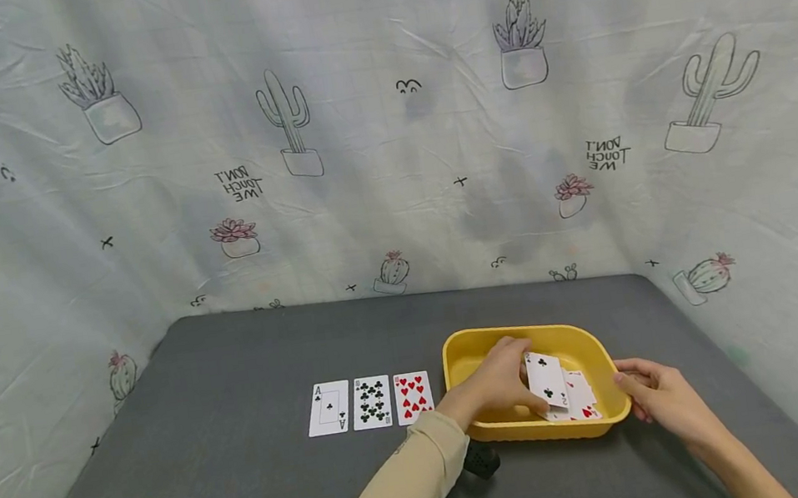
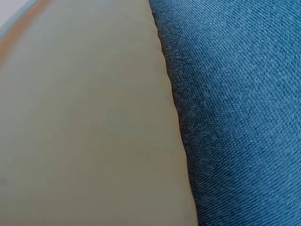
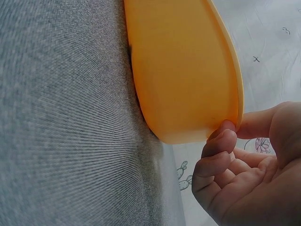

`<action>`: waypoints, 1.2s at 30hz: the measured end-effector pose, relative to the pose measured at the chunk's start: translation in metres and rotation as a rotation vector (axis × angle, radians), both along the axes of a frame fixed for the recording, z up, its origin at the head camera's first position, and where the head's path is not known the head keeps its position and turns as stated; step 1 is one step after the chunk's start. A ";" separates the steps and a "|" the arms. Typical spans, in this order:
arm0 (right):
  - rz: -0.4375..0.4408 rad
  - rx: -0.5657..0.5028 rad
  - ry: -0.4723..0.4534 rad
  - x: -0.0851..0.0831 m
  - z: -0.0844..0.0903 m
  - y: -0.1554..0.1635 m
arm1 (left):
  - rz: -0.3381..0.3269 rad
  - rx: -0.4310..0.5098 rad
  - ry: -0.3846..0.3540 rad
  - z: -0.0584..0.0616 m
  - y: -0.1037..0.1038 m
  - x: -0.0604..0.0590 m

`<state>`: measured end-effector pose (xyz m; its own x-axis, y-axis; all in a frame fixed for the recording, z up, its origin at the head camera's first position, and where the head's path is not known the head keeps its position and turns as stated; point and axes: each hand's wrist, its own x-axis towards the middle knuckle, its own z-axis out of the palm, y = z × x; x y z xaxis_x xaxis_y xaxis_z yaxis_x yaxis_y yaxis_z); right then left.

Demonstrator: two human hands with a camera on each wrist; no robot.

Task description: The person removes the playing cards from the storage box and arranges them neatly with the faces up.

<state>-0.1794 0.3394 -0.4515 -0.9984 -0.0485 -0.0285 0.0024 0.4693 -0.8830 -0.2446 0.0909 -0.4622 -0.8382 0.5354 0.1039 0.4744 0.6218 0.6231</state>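
My left hand (image 1: 501, 378) reaches into a yellow tray (image 1: 495, 434) and holds a playing card (image 1: 546, 379) by its left side, thumb at the near end and fingers at the far end. That card looks like the two of clubs. It overlaps other face-up cards (image 1: 582, 397) in the tray, one showing red hearts. At the tray's right end my right hand (image 1: 664, 399) pinches the rim between thumb and fingers. The right wrist view shows this grip, with the right hand (image 3: 249, 165) at the tray's (image 3: 183, 70) edge. Only the beige sleeve (image 2: 89, 117) shows in the left wrist view.
Left of the tray, three face-up cards lie in a row: an ace of clubs (image 1: 328, 408), a ten of clubs (image 1: 370, 402) and a ten of hearts (image 1: 414, 397). A small black object (image 1: 481, 458) sits under my left wrist. Patterned curtains (image 1: 382, 117) enclose the dark table (image 1: 209, 476).
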 end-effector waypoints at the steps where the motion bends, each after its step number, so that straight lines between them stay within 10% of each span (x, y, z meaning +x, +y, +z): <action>1: 0.000 0.000 -0.001 0.000 0.000 0.000 | 0.003 0.008 -0.008 0.000 0.000 -0.001; 13: -0.003 0.000 -0.002 0.000 -0.001 0.001 | -0.054 0.224 0.014 0.024 -0.028 0.023; 20: 0.003 -0.005 -0.008 0.002 0.000 -0.001 | 0.005 0.304 0.061 0.038 -0.091 0.043; 36: 0.001 -0.007 -0.031 0.000 -0.004 0.002 | 0.311 0.301 0.146 0.016 -0.252 0.085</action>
